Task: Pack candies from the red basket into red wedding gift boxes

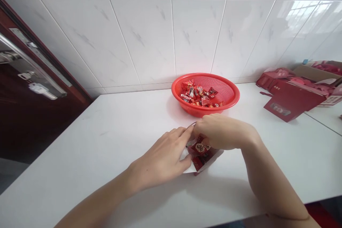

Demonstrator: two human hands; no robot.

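An uncovered small box point(211, 160) with pale edges stands on the white table between my hands. Inside it lie red-wrapped candies point(200, 148), one with pale printed characters. My left hand point(165, 153) holds the box along its left side, thumb at the near edge and fingertips at the far corner. My right hand point(219, 130) reaches over the far side, its fingers bent down at the opening and its thumb beside the candies. What those fingers grip is hidden behind the hand. Just beyond my hands is a red plastic basket point(232, 101) with several wrapped candies point(197, 94) in it.
On the right, a red carton with a small window point(280, 108) lies near an open cardboard box point(310, 72) of red items. White wall tiles point(149, 42) rise behind the table point(93, 142). At left is a dark red door with keys point(40, 88) hanging at its lock.
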